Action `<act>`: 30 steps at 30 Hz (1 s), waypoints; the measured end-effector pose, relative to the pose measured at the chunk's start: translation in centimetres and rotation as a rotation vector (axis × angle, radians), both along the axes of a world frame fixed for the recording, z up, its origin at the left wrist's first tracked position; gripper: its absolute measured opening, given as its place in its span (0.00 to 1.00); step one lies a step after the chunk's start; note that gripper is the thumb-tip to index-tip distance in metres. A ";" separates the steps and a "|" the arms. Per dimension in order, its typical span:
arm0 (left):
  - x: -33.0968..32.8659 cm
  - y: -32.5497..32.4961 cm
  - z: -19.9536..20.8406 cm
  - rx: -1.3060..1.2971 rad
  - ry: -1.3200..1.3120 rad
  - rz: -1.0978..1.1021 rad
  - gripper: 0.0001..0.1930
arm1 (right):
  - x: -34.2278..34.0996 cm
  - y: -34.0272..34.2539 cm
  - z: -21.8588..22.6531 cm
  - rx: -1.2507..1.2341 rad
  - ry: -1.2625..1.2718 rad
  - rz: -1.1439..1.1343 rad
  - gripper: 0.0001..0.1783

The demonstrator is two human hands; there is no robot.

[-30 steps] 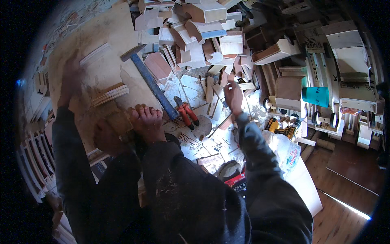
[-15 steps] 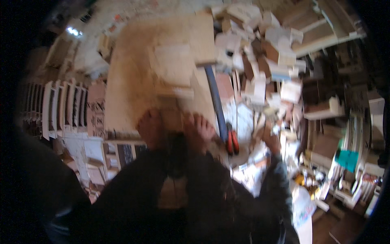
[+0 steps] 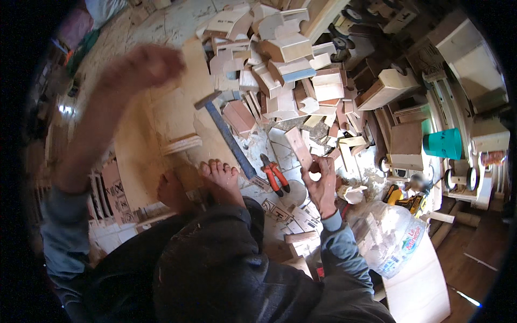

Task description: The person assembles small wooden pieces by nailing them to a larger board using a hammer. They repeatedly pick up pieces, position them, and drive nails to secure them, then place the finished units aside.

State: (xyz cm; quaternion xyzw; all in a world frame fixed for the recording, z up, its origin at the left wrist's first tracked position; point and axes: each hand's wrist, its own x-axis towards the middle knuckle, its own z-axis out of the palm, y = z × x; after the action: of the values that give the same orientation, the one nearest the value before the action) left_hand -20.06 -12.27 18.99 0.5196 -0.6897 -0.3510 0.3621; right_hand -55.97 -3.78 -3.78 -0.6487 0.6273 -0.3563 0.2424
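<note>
My right hand is closed on the end of a small flat wooden piece, holding it above the floor beside the pliers. My left hand is raised above the far part of a plywood board, smeared by motion, so its fingers cannot be made out. A hammer with a long grey-blue handle lies across the board's right edge. Right of it, pliers with red handles rest on the floor. A small wooden strip sits on the board near my bare feet.
Cut wooden parts lie in a heap at the far right. A teal cup stands among wooden pieces with wheels. Nearer are a yellow power tool and a clear plastic bag. A curved pale panel lies at the lower right.
The view has swung, shifting the board leftward. My left hand has come into sight, raised at the upper left. My right hand, earlier blurred near the scraps, now shows a wooden piece in its fingers.
</note>
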 end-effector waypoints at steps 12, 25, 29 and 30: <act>-7.2 4.8 -4.4 0.524 -0.096 -0.309 0.14 | 1.8 2.8 2.5 -0.045 -0.067 0.110 0.23; -2.7 6.9 -8.4 0.598 -0.113 -0.298 0.13 | -8.8 14.0 -7.2 0.220 0.375 0.031 0.21; -2.3 7.7 -8.5 0.711 -0.093 -0.268 0.12 | -8.1 5.0 -9.5 0.039 0.241 -0.105 0.13; -2.1 7.8 -8.5 0.715 -0.085 -0.264 0.12 | -8.1 2.0 -10.3 0.021 0.274 -0.131 0.13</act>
State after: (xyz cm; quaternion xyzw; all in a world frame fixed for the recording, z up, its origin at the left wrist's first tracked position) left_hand -22.15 -4.47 10.47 0.5340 -0.5989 -0.5913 0.0808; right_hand -64.10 -1.80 -14.08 -0.6465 0.6990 -0.2729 0.1373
